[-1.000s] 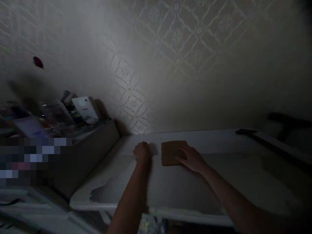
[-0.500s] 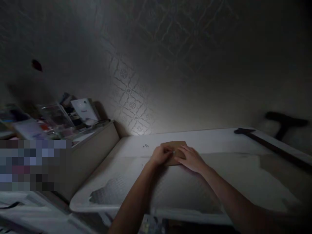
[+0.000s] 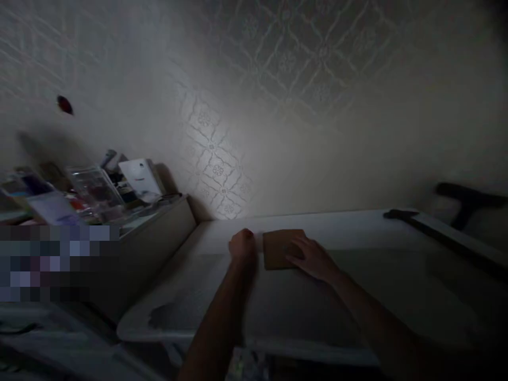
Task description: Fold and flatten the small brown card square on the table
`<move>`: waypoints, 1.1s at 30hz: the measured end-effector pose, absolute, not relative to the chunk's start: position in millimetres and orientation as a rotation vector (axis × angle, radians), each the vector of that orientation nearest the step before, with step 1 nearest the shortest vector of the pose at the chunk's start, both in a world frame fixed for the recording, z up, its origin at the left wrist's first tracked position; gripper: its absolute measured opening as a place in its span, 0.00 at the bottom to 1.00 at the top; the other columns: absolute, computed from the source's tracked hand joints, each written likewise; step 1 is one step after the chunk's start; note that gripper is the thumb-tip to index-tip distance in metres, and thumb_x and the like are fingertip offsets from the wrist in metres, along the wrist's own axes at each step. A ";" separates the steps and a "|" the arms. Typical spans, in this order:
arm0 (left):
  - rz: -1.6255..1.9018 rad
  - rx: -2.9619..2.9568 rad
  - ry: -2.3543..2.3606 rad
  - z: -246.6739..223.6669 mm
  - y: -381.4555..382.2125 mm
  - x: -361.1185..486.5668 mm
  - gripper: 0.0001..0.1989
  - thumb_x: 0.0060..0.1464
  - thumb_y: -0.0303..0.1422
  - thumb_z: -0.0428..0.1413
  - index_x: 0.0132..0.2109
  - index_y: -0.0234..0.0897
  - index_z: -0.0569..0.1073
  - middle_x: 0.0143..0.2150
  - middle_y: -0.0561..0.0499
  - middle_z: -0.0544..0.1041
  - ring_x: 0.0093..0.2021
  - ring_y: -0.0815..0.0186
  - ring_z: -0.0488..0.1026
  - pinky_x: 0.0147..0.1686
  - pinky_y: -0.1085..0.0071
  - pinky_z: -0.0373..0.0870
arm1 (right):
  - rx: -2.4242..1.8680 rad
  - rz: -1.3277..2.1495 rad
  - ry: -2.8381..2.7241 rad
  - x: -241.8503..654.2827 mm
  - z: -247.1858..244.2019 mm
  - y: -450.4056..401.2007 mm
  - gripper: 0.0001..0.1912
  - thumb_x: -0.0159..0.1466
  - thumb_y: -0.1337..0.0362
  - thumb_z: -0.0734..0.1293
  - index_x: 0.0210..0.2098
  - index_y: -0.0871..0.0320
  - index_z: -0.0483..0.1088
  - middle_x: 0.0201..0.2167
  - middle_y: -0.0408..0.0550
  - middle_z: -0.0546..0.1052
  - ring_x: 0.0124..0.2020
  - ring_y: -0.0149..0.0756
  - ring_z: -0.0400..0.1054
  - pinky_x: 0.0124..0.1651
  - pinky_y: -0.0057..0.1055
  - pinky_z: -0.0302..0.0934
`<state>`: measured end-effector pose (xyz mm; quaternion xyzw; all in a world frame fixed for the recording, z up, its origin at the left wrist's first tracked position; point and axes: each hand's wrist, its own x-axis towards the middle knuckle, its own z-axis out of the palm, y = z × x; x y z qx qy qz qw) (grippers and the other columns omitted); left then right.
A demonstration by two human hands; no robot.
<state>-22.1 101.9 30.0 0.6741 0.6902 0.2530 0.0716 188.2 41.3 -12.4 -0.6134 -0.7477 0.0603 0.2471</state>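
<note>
A brown, roughly square flat piece lies on the white table. My right hand rests on its right side, with the fingers spread over the surface. Left of the piece, a little apart from it, is my left hand, its fingers curled closed over the table. Whatever those fingers hold, if anything, is too dark and small to make out.
At the left, a cabinet bears a white box, a clear plastic container and other clutter. A long dark bar lies along the table's right side. Patterned wallpaper rises behind.
My left hand has moved left, off the brown piece. My right hand has stayed on it. The wall looks brighter and the table darker.
</note>
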 end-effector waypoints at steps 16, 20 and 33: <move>0.611 1.939 2.405 26.0 109.1 -39.9 0.19 0.56 0.27 0.47 0.52 0.39 0.72 0.51 0.40 0.73 0.52 0.54 0.69 0.46 0.60 0.66 | -1.679 0.164 -2.042 187.4 -9.0 38.8 0.29 0.61 0.49 0.61 0.56 0.60 0.64 0.60 0.57 0.62 0.61 0.46 0.53 0.61 0.43 0.47; 0.751 2.071 2.070 30.7 103.0 -24.5 0.17 0.56 0.29 0.49 0.52 0.39 0.72 0.51 0.45 0.74 0.48 0.60 0.71 0.47 0.68 0.66 | -1.678 0.147 -2.053 187.2 -9.6 39.5 0.30 0.61 0.48 0.60 0.56 0.61 0.64 0.60 0.57 0.62 0.61 0.45 0.54 0.62 0.42 0.47; 0.639 2.469 1.175 18.5 87.9 13.7 0.13 0.54 0.34 0.51 0.41 0.36 0.78 0.38 0.48 0.79 0.35 0.64 0.73 0.38 0.70 0.68 | -1.647 0.174 -2.053 188.5 -13.2 43.1 0.30 0.60 0.48 0.60 0.56 0.59 0.64 0.60 0.55 0.61 0.61 0.45 0.53 0.61 0.43 0.47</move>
